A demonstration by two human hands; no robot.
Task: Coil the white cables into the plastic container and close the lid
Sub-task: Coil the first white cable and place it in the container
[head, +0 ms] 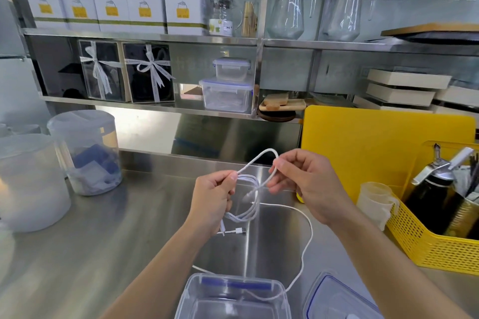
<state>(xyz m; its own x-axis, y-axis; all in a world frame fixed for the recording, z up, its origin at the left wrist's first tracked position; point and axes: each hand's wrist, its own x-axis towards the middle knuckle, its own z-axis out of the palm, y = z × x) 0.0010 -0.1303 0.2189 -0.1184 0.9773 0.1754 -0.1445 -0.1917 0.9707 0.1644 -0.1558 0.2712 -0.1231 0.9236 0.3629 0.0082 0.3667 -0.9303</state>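
Head view: left hand (215,202) grip clenched on coiled white cable (248,204), centre frame; right hand (303,184) pinching loop. Container (281,290) open bottom centre, lid (334,290) beside. Risk: coil springing loose, slack tail snagging container rim.

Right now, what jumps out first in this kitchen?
Two hands in the middle, the left hand and right hand, looping a white cable over the steel counter. A big yellow cutting board stands at right, and an open plastic container waits at the bottom.
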